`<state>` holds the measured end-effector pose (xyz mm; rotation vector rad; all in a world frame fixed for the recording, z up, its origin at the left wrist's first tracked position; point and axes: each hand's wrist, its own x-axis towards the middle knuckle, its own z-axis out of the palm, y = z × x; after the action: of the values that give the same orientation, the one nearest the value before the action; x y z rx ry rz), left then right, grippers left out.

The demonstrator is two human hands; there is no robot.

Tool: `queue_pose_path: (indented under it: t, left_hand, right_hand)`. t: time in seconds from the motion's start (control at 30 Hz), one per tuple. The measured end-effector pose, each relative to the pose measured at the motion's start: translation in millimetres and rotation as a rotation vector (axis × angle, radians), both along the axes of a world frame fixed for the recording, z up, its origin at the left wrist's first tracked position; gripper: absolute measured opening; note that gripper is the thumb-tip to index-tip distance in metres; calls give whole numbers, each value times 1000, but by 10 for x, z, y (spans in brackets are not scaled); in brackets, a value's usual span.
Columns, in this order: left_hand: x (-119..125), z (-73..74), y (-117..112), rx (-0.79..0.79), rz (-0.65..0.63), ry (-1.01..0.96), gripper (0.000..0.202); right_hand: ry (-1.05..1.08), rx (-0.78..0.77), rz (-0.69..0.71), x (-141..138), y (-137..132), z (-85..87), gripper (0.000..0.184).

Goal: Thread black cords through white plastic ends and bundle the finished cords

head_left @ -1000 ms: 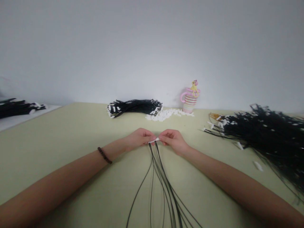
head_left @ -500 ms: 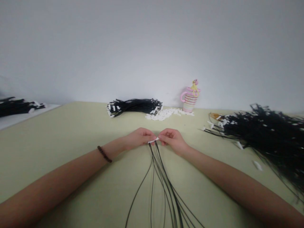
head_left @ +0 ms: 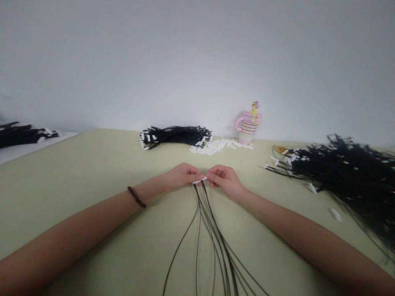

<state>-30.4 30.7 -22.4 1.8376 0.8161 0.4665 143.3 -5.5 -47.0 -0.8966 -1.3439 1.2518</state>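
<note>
Between my two hands is a small white connector housing [head_left: 199,180], tilted slightly upward to the right. My left hand [head_left: 184,176] pinches its left and upper side between thumb and fingers. With thumb and fingertips, my right hand [head_left: 222,178] grips the right end. Several thin black wires [head_left: 212,222] run from the housing's near side, spread apart and drop toward me past the bottom of the view. Where the wire ends meet the housing is too small to make out in detail.
A bundle of black wires with white ends [head_left: 177,136] lies by the wall, beside a heap of small white pieces [head_left: 212,146]. A striped pink mug [head_left: 247,128] stands there. Large black wire pile [head_left: 345,176] at right; another bundle [head_left: 24,135] at far left.
Both hands keep their pinch on the white connector housing, which looks slightly more level. The whole view has shifted slightly; little else differs.
</note>
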Motion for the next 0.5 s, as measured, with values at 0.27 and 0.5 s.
queue_pose_path:
  t: [0.27, 0.5]
  left_hand:
    - [-15, -33, 43, -34, 33, -48, 38]
    - [-15, -29, 34, -60, 17, -89, 36]
  right_hand:
    - [-63, -26, 39, 15, -4, 18, 25]
    - [-289, 41, 189, 9, 12, -26, 29]
